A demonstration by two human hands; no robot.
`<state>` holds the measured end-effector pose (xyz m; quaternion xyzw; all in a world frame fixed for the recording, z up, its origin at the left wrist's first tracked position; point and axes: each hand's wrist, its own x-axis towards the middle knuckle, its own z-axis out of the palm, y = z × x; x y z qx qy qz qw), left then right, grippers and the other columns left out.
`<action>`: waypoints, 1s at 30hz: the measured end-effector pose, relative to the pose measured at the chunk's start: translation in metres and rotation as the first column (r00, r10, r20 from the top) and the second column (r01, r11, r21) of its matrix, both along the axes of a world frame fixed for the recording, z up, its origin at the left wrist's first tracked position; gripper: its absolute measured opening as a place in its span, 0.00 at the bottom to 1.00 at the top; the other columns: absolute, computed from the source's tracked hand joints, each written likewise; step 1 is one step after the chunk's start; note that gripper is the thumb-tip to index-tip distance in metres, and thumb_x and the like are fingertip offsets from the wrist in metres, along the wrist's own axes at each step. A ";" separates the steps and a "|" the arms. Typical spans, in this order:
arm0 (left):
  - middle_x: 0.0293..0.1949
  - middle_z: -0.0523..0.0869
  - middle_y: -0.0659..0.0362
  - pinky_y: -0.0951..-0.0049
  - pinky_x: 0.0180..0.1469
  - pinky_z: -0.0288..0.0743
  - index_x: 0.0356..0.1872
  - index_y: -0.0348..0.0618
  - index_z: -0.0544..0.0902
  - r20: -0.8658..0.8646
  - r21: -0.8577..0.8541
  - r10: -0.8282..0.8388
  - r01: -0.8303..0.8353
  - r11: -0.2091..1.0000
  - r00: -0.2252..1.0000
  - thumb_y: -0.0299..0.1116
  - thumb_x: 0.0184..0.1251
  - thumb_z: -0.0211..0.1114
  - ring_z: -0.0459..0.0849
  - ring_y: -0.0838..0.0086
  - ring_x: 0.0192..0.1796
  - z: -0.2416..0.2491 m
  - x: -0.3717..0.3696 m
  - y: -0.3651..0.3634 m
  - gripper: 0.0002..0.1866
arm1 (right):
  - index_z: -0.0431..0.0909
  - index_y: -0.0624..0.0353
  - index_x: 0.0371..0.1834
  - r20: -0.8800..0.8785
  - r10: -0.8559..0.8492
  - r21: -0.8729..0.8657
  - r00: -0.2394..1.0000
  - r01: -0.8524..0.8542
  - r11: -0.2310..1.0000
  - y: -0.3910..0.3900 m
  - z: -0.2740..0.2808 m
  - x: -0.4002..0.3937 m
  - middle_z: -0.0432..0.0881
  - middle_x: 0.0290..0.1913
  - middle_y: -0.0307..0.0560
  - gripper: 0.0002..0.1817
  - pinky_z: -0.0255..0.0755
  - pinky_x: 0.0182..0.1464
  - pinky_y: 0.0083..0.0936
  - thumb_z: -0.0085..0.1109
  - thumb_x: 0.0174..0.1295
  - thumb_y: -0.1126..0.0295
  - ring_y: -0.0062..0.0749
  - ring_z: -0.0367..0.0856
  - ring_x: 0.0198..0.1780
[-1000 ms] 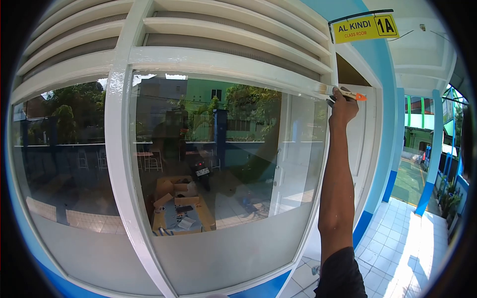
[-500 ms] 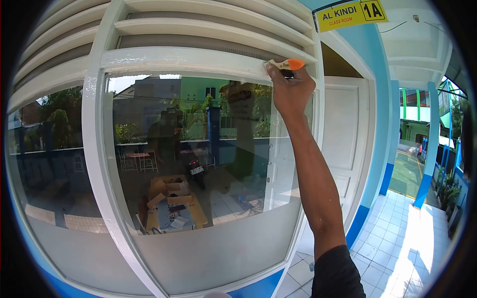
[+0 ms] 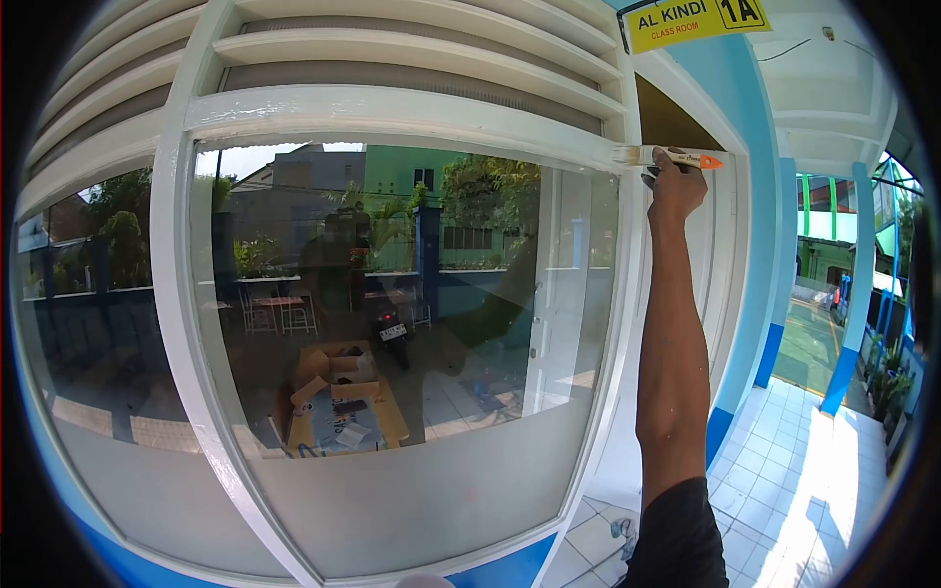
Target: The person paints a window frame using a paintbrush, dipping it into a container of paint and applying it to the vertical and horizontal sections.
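Observation:
My right hand [image 3: 676, 188] is closed around the handle of a paintbrush [image 3: 639, 155]. The brush has a pale body and an orange handle end [image 3: 710, 162] that sticks out to the right of my fingers. Its bristles point left and meet the right end of the white window rail [image 3: 392, 110], where the rail joins the upright post. Parts of this white frame look glossy. Below the rail is the window pane [image 3: 470, 314], with reflections across it. My left hand is out of view.
White louvre slats [image 3: 412, 51] run above the rail. A yellow classroom sign [image 3: 691, 24] hangs at upper right. Beyond my forearm are a white door [image 3: 723, 265] and a light blue wall. A tiled walkway [image 3: 760, 470] stretches along the right.
My right hand has moved right along the rail with the paintbrush, from short of the corner to the frame's right post. The brush handle now lies more level.

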<state>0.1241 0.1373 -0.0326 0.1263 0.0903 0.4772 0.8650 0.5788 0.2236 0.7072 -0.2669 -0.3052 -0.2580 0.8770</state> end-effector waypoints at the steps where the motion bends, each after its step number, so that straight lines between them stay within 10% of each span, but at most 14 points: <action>1: 0.75 0.79 0.49 0.27 0.67 0.77 0.79 0.52 0.74 -0.037 0.029 0.017 -0.016 0.999 0.999 0.68 0.76 0.57 0.78 0.42 0.74 -0.003 0.003 0.001 0.40 | 0.91 0.65 0.50 -0.007 -0.156 0.014 0.988 0.156 0.988 -0.001 0.000 0.005 0.94 0.44 0.52 0.13 0.86 0.44 0.33 0.75 0.64 0.74 0.36 0.93 0.39; 8: 0.74 0.80 0.50 0.28 0.67 0.77 0.78 0.53 0.75 -0.375 0.236 0.177 -0.091 0.968 0.910 0.67 0.76 0.57 0.79 0.43 0.73 0.004 0.026 -0.009 0.39 | 0.94 0.54 0.48 0.245 -0.518 -0.029 0.819 0.541 0.841 0.019 -0.012 -0.033 0.89 0.39 0.47 0.11 0.80 0.46 0.39 0.76 0.62 0.70 0.43 0.90 0.38; 15: 0.73 0.81 0.50 0.30 0.66 0.77 0.77 0.53 0.76 -0.219 -0.010 0.112 -0.117 0.993 0.969 0.67 0.76 0.56 0.80 0.44 0.72 0.009 0.038 -0.016 0.38 | 0.90 0.68 0.48 0.278 0.120 0.103 0.953 -0.153 0.983 -0.015 -0.006 -0.066 0.91 0.35 0.45 0.13 0.82 0.44 0.26 0.77 0.62 0.76 0.23 0.87 0.35; 18: 0.73 0.81 0.50 0.29 0.66 0.77 0.77 0.53 0.76 -0.052 -0.100 0.056 -0.061 0.993 0.997 0.66 0.76 0.57 0.79 0.44 0.72 0.006 0.036 -0.015 0.38 | 0.92 0.61 0.48 0.209 -0.275 0.168 0.938 0.243 0.955 -0.006 0.004 -0.023 0.92 0.38 0.44 0.10 0.81 0.44 0.31 0.76 0.63 0.75 0.29 0.89 0.36; 21: 0.73 0.81 0.50 0.30 0.66 0.77 0.77 0.53 0.76 -0.307 0.143 0.236 -0.201 0.969 0.922 0.65 0.76 0.57 0.79 0.44 0.72 0.022 0.049 -0.026 0.38 | 0.94 0.54 0.48 0.256 -0.506 -0.003 0.823 0.525 0.851 0.004 -0.003 -0.012 0.92 0.41 0.44 0.10 0.81 0.47 0.34 0.77 0.63 0.73 0.34 0.90 0.39; 27: 0.73 0.81 0.50 0.30 0.66 0.77 0.77 0.53 0.76 -0.192 0.081 0.123 -0.109 0.991 0.974 0.65 0.76 0.57 0.79 0.44 0.73 0.013 0.048 -0.023 0.38 | 0.94 0.52 0.49 0.262 -0.027 -0.036 0.965 0.038 0.999 -0.006 -0.003 -0.018 0.92 0.43 0.44 0.11 0.80 0.47 0.35 0.77 0.63 0.70 0.34 0.90 0.42; 30: 0.73 0.81 0.50 0.31 0.66 0.77 0.77 0.53 0.76 -0.180 0.077 0.114 -0.102 0.992 0.977 0.65 0.76 0.57 0.79 0.44 0.73 0.013 0.048 -0.022 0.38 | 0.94 0.53 0.50 0.200 -0.325 0.009 0.924 0.330 0.944 -0.002 0.002 -0.002 0.91 0.42 0.45 0.12 0.80 0.47 0.35 0.77 0.63 0.70 0.37 0.90 0.41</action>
